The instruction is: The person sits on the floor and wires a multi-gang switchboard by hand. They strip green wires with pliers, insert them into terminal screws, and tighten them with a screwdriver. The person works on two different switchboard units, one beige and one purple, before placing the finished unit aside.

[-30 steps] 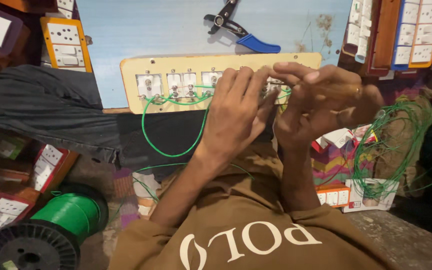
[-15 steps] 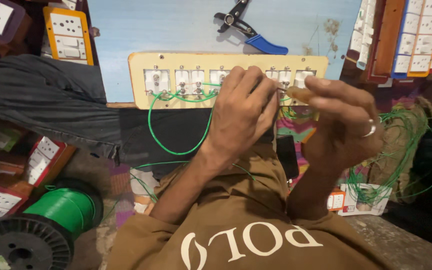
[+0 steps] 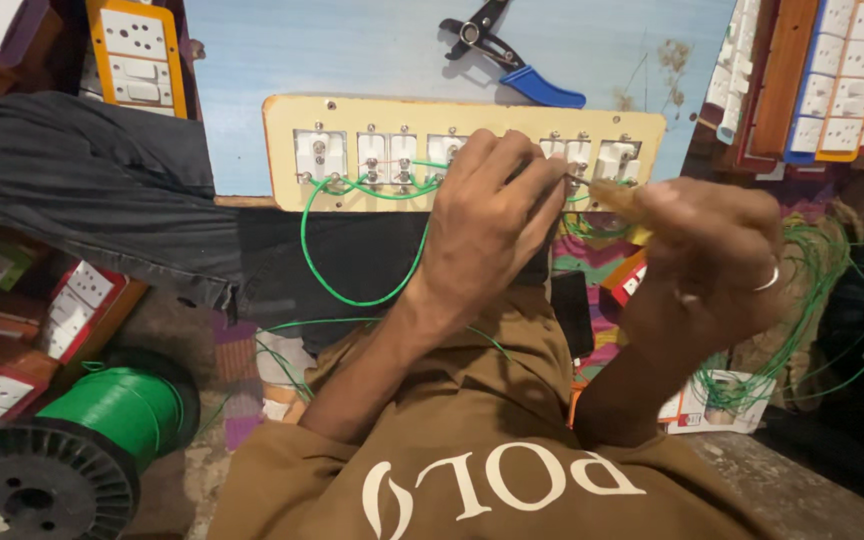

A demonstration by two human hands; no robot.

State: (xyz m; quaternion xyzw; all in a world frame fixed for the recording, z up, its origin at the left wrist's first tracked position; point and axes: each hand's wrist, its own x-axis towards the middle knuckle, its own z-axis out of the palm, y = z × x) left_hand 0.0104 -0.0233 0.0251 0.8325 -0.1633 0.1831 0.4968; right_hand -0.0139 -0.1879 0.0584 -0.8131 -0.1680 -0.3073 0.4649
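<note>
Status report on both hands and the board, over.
Left hand pressing on cream wooden switch board. Right hand holding yellow-handled screwdriver at its terminals. Green wire loop hangs below, clear of both hands.

Open blue board (image 3: 332,50) above the switch panel (image 3: 287,130), pliers (image 3: 512,55) and stacked switch plates (image 3: 832,80) alongside.

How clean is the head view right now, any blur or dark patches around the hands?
Head view: the right hand is motion-blurred, and the yellowish tool it holds is smeared; the left hand and the switch board are sharp; light is soft and even on the blue surface; the edges fall dark, with wide-angle bending.
</note>
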